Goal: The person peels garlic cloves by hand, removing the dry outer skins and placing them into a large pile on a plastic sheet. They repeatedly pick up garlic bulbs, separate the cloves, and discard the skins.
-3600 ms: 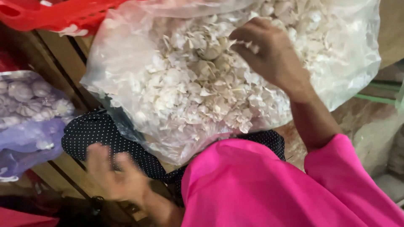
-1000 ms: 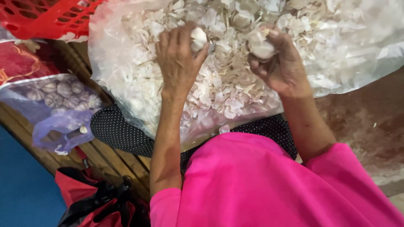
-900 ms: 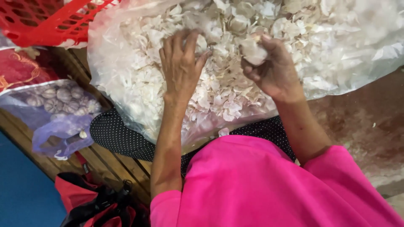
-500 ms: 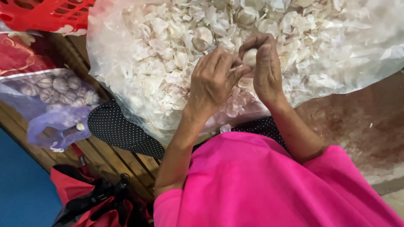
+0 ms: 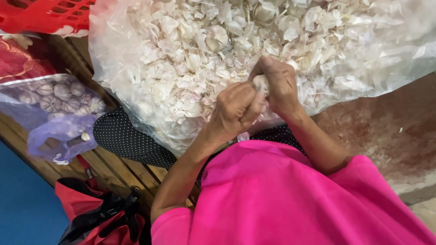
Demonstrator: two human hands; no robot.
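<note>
Both hands meet just above the middle of the frame, over the near edge of a big clear bag (image 5: 113,86) heaped with white garlic skins (image 5: 181,68). Between them sits 1 garlic bulb (image 5: 260,83), pale and round, only partly showing. The left hand (image 5: 236,109) is curled, its fingers (image 5: 252,106) folded in and pressed against the bulb from the lower left. The right hand (image 5: 281,86) closes over the bulb from the upper right, thumb and fingers wrapped around it. So both hands are clamped on the same bulb, touching each other at the fingertips.

The bag fills the upper half of the frame and spills to the right edge; a few whole bulbs lie among the skins near the top. Below the hands, a pink sleeve (image 5: 290,199) covers the lower middle and lower right. A dark dotted cloth (image 5: 127,140) shows under the bag's lower left edge.

At the left edge, a purple bag (image 5: 59,131) holds several whole bulbs, well apart from the hands. A red basket (image 5: 50,13) sits in the upper left corner. A red and black bag (image 5: 95,213) lies at the lower left on wooden slats (image 5: 113,170), beside a blue surface (image 5: 22,199). Reddish-brown floor (image 5: 381,122) shows at the right.
</note>
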